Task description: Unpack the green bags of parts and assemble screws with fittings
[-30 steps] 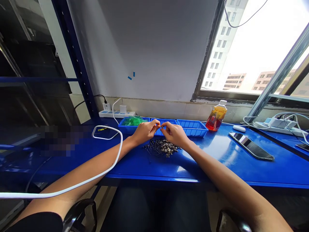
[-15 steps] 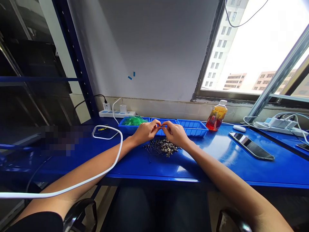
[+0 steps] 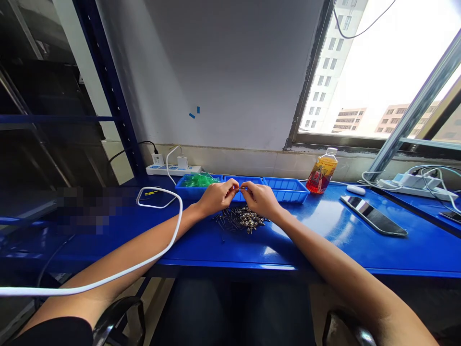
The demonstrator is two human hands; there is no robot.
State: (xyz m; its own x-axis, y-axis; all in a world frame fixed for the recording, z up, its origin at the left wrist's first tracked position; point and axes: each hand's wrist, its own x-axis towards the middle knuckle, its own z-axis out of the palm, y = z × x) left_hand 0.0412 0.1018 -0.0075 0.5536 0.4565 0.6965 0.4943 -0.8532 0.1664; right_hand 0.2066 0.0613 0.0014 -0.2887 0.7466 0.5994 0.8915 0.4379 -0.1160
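Observation:
Over the pile, my left hand [image 3: 217, 196] is closed, thumb and forefinger pinching a small, thin screw-like metal part [image 3: 241, 188]. My right hand [image 3: 262, 198] is closed too, its fingertips pinching the other end of that part. The part is too small to make out in detail. Beneath the hands, on the blue table, lies a loose pile of small metal parts [image 3: 248, 220]: thin dark screws toward the left, shiny chunky fittings toward the right. Just behind the hands stand blue plastic bins [image 3: 288, 191] in a row; green plastic material [image 3: 199, 180] fills the left one.
A white cable [image 3: 118, 276] loops across my left forearm. Right of the bins stands a bottle of red drink [image 3: 321, 172], with a phone [image 3: 374, 216] and a small white case [image 3: 356, 190] beyond. Power strips [image 3: 173, 169] sit along the wall and at far right.
Both hands keep pinching the small part at nearly the same spot. The view has shifted very slightly; the pile and bins look unchanged.

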